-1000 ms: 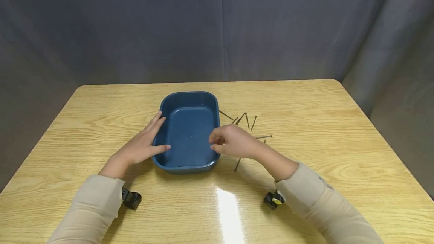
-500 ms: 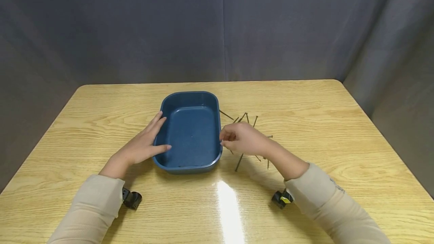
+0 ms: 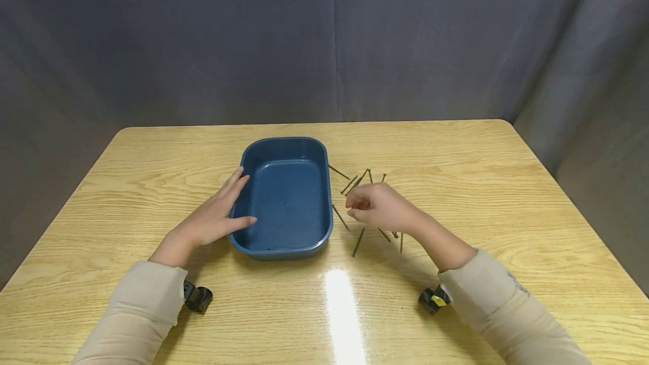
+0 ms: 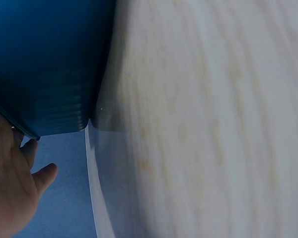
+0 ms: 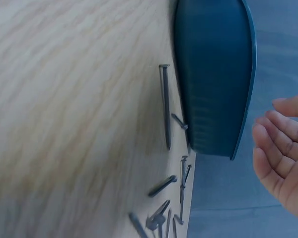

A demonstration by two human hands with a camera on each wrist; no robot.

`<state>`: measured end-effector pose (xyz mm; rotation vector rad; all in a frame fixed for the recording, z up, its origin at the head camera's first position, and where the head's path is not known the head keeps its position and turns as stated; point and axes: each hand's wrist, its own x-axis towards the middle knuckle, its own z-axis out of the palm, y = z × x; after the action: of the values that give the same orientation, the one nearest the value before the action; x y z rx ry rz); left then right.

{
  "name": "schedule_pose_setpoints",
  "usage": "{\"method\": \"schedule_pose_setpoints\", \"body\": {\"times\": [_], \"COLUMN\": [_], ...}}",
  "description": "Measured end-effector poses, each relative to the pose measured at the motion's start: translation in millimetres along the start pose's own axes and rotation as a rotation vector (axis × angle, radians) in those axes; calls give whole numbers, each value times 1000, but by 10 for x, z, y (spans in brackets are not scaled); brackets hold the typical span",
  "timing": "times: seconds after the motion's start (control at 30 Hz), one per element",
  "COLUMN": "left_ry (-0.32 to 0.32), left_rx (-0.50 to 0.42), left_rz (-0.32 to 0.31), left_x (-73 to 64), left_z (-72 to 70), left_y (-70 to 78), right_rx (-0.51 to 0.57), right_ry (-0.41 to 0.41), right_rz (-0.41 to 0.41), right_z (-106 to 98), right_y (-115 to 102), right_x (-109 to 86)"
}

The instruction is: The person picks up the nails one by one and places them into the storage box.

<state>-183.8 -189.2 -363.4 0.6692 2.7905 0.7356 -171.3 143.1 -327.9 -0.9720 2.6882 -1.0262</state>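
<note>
A deep blue plastic tub (image 3: 286,201) stands on the wooden table, a thin dark line showing along its near inner wall. My left hand (image 3: 213,216) lies over the tub's left rim with fingers spread and thumb reaching inside. Right of the tub, my right hand (image 3: 380,206) hovers above scattered nails, its fingers loosely bent. The right wrist view shows that hand's palm (image 5: 293,163) with nothing in it. One nail (image 3: 341,217) lies close beside the tub's right wall, another (image 3: 358,243) nearer the front. The right hand hides part of the pile.
Several more nails (image 3: 350,185) lie crossed behind the right hand, and one long nail (image 3: 338,172) points toward the tub's far right side. A dark grey curtain (image 3: 324,44) hangs behind the table (image 3: 481,173). Black wrist cameras (image 3: 198,299) sit below both cuffs.
My right hand has moved right, from over the tub's right rim to above the nails, uncovering the nail beside the tub. The left hand stays put.
</note>
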Motion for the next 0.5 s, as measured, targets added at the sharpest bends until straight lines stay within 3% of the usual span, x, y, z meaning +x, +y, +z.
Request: {"method": "schedule_pose_setpoints", "body": {"times": [0.5], "left_ry": [-10], "left_rx": [-14], "left_rz": [-5], "left_x": [-1], "left_z": [-11], "left_y": [14], "right_rx": [2], "right_ry": [-36], "right_rz": [87], "right_z": [-47], "right_y": [179], "right_x": [-99]}}
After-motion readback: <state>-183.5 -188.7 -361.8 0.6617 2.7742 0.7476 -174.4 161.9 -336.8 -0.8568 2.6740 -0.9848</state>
